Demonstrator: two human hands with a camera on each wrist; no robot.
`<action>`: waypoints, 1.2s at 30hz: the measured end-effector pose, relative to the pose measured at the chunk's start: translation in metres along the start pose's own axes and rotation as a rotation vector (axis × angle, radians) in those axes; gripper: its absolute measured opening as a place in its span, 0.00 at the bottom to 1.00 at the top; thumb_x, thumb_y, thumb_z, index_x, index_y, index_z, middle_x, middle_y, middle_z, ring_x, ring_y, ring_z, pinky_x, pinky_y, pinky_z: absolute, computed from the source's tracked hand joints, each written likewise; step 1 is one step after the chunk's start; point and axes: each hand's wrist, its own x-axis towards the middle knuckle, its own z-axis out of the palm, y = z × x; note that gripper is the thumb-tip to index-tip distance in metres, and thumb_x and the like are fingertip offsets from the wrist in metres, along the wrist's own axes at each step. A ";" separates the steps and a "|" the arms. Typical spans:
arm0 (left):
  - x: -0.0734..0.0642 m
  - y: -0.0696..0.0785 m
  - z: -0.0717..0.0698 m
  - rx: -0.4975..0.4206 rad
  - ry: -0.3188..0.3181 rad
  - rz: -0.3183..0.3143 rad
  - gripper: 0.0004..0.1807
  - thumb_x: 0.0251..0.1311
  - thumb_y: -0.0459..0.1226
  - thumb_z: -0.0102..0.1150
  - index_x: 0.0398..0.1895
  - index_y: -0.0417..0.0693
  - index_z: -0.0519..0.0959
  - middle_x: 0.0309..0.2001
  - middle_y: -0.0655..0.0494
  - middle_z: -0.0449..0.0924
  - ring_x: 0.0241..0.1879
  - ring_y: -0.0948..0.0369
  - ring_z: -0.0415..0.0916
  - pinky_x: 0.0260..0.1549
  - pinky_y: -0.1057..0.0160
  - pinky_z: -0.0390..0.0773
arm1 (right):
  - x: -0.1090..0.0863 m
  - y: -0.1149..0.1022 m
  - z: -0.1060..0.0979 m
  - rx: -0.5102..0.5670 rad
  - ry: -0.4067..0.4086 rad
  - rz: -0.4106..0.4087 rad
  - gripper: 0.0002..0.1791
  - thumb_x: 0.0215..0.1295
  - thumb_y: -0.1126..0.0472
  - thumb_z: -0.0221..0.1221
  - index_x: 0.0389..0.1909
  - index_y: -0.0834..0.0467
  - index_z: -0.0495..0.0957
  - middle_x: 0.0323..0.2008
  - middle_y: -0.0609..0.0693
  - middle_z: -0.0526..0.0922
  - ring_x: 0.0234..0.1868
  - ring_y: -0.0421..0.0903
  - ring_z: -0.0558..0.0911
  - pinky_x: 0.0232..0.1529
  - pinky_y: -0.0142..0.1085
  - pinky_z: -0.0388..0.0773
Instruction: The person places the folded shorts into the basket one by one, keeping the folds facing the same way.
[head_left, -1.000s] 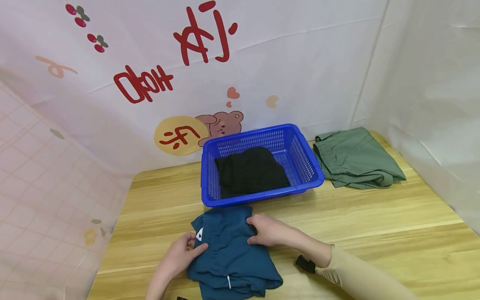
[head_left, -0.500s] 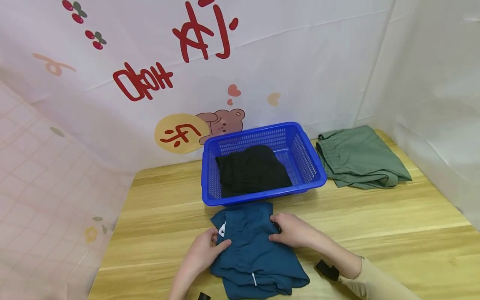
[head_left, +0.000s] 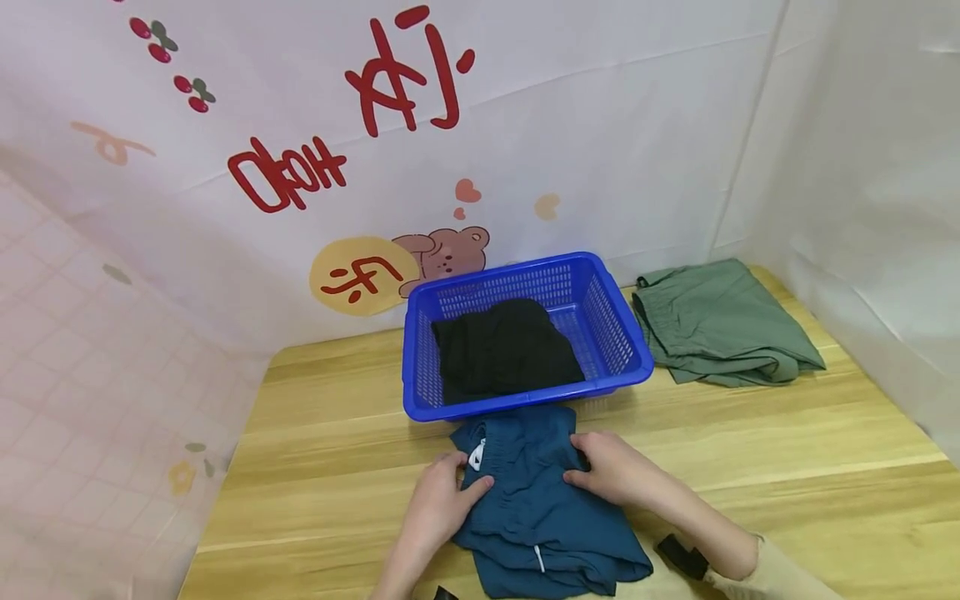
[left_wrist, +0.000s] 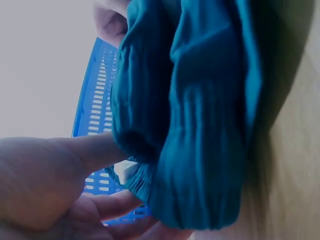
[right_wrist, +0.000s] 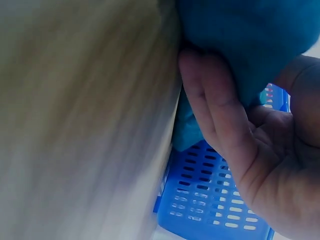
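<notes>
Folded dark blue pants [head_left: 540, 508] with a gathered elastic waistband, a white label and a white drawstring end lie in front of the blue basket [head_left: 525, 400]. My left hand [head_left: 442, 500] grips their waistband edge beside the label, thumb on top and fingers underneath. In the left wrist view the thumb [left_wrist: 95, 150] presses against the gathered cloth. On the opposite side my right hand [head_left: 615, 471] pinches the folded edge. The right wrist view shows its fingers [right_wrist: 215, 95] tucked under the blue cloth, with the thumb on the other face.
Folded black clothing [head_left: 506, 350] lies inside the basket, toward its left. Green folded pants [head_left: 727, 321] rest on the wooden table [head_left: 322, 467] right of the basket. A printed white backdrop [head_left: 600, 108] rises behind the table.
Both hands have shifted right with the blue pants between them, sliding along the front of the basket. Their hold looks the same. The basket and the other clothes have stayed in place.
</notes>
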 end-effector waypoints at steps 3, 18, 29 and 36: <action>0.000 0.001 -0.001 -0.025 0.010 -0.015 0.25 0.63 0.46 0.73 0.54 0.35 0.81 0.37 0.48 0.82 0.34 0.57 0.73 0.37 0.55 0.79 | 0.001 -0.002 0.002 0.013 -0.004 -0.013 0.18 0.63 0.58 0.73 0.45 0.67 0.83 0.39 0.59 0.88 0.45 0.56 0.87 0.48 0.54 0.84; 0.006 -0.008 -0.019 -0.255 -0.164 0.026 0.20 0.63 0.42 0.74 0.46 0.38 0.78 0.27 0.59 0.63 0.29 0.61 0.63 0.30 0.68 0.62 | -0.005 -0.005 0.004 0.023 0.038 -0.077 0.11 0.64 0.57 0.72 0.37 0.58 0.81 0.29 0.47 0.82 0.36 0.44 0.81 0.37 0.39 0.77; -0.003 -0.018 -0.060 -0.479 -0.321 0.092 0.18 0.68 0.41 0.68 0.46 0.39 0.72 0.34 0.58 0.73 0.32 0.65 0.75 0.33 0.70 0.76 | -0.017 -0.018 -0.006 0.283 0.120 -0.161 0.06 0.70 0.57 0.67 0.39 0.53 0.79 0.34 0.45 0.86 0.40 0.39 0.88 0.39 0.30 0.82; -0.014 -0.018 -0.076 -0.480 -0.318 0.148 0.18 0.70 0.40 0.67 0.48 0.36 0.71 0.37 0.56 0.75 0.30 0.67 0.77 0.32 0.71 0.77 | -0.030 -0.031 -0.010 0.386 0.169 -0.200 0.06 0.72 0.57 0.65 0.45 0.52 0.83 0.41 0.45 0.88 0.44 0.30 0.85 0.46 0.29 0.85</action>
